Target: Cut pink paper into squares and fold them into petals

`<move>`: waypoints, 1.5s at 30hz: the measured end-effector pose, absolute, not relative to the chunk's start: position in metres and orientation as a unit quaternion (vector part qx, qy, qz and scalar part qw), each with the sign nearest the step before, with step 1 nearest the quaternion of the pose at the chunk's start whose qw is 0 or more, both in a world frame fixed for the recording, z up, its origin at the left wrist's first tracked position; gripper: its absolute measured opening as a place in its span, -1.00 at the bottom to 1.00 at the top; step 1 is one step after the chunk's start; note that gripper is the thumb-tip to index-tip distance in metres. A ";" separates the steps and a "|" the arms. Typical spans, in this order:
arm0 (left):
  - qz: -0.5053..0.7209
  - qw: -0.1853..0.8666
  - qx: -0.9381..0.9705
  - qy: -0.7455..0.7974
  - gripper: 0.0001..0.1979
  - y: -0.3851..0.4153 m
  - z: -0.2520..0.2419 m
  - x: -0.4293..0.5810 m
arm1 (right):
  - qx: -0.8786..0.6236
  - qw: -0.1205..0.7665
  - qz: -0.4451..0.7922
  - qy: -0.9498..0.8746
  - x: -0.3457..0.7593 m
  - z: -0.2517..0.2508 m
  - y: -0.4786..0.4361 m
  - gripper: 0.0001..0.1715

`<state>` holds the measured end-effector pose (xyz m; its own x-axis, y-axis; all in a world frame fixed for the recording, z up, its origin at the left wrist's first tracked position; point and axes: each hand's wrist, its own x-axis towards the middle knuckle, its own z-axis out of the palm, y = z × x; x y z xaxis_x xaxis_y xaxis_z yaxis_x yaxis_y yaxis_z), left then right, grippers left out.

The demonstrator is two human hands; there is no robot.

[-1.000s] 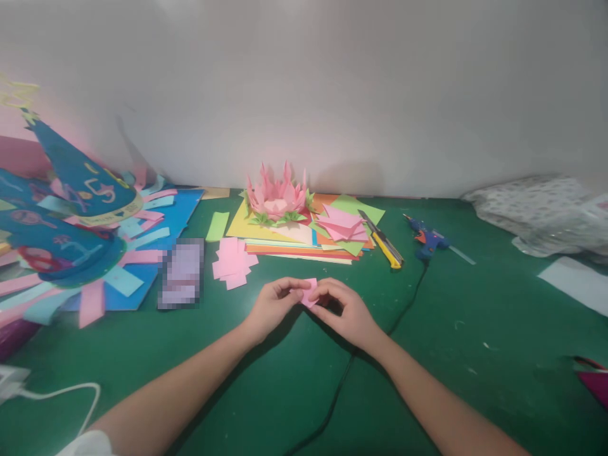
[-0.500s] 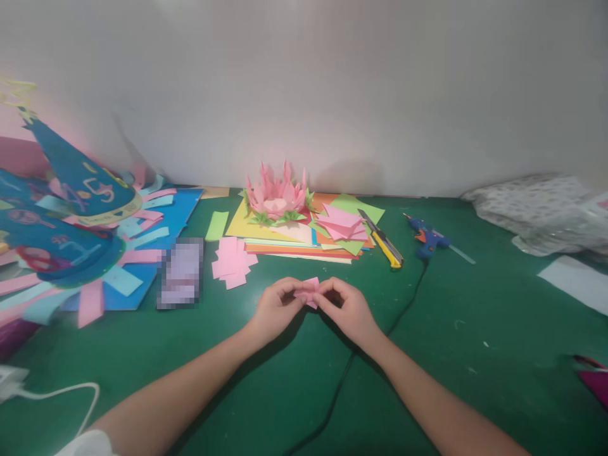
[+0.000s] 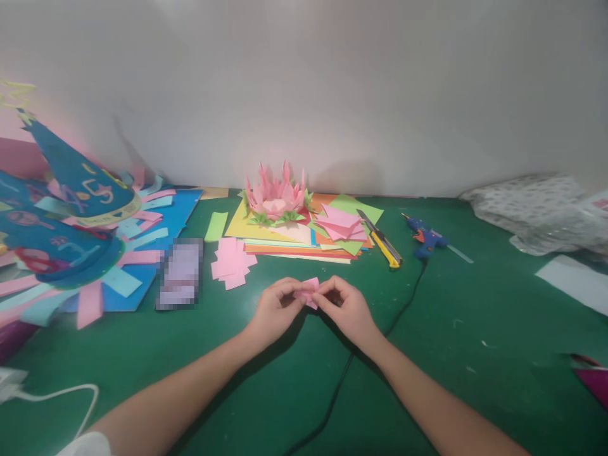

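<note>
A small folded piece of pink paper [image 3: 311, 287] is held between both hands near the middle of the view. My left hand [image 3: 279, 311] pinches its left side, and my right hand [image 3: 345, 310] pinches its right side. Behind the hands, a pink paper lotus with green leaves [image 3: 276, 197] stands on a stack of coloured paper [image 3: 299, 251]. Pink slips [image 3: 231, 263] lie to the left of the stack. More pink sheets [image 3: 338, 221] rest on its right part, beside a yellow cutter [image 3: 386, 246].
A blue glue gun [image 3: 427, 240] lies at the right, its black cord running beneath my right forearm. A blurred phone [image 3: 180, 273] and blue paper hats [image 3: 80, 171] are at the left. Plastic bags [image 3: 536, 206] sit far right.
Both hands keep hold of the pink paper, almost unmoved. The paper's upper edge looks slightly more curled. The view has shifted a little.
</note>
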<state>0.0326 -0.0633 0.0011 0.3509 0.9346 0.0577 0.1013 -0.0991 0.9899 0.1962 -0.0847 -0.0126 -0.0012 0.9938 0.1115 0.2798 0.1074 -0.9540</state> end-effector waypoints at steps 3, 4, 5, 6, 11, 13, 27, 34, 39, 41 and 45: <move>0.395 0.531 0.630 0.407 -0.82 -0.063 0.001 0.032 | -0.537 0.463 0.401 -0.580 0.196 -0.012 -0.084 -0.76; 0.395 0.532 0.630 0.405 -0.82 -0.064 0.001 0.032 | -0.535 0.462 0.402 -0.581 0.196 -0.012 -0.084 -0.76; 0.395 0.534 0.630 0.403 -0.82 -0.064 0.001 0.032 | -0.534 0.462 0.403 -0.582 0.196 -0.012 -0.084 -0.77; 0.396 0.536 0.628 0.402 -0.82 -0.064 0.001 0.032 | -0.532 0.463 0.404 -0.582 0.196 -0.013 -0.084 -0.77; 0.400 0.548 0.618 0.396 -0.82 -0.064 -0.001 0.033 | -0.529 0.465 0.414 -0.577 0.197 -0.013 -0.084 -0.76; 0.399 0.537 0.625 0.403 -0.83 -0.064 -0.002 0.033 | -0.528 0.464 0.416 -0.576 0.197 -0.013 -0.084 -0.74; 0.402 0.566 0.578 0.429 -0.79 -0.064 -0.003 0.035 | -0.517 0.479 0.470 -0.532 0.195 -0.006 -0.082 -0.58; 0.391 0.609 0.546 0.421 -0.74 -0.062 0.001 0.035 | -0.507 0.474 0.494 -0.524 0.196 -0.003 -0.083 -0.60; 0.388 0.627 0.527 0.423 -0.73 -0.061 0.004 0.036 | -0.501 0.474 0.502 -0.522 0.195 -0.003 -0.083 -0.61; 0.382 0.633 0.523 0.423 -0.73 -0.061 0.005 0.035 | -0.500 0.474 0.506 -0.519 0.195 -0.003 -0.083 -0.63; 0.363 0.637 0.524 0.433 -0.72 -0.061 0.005 0.034 | -0.500 0.466 0.505 -0.527 0.197 -0.004 -0.084 -0.69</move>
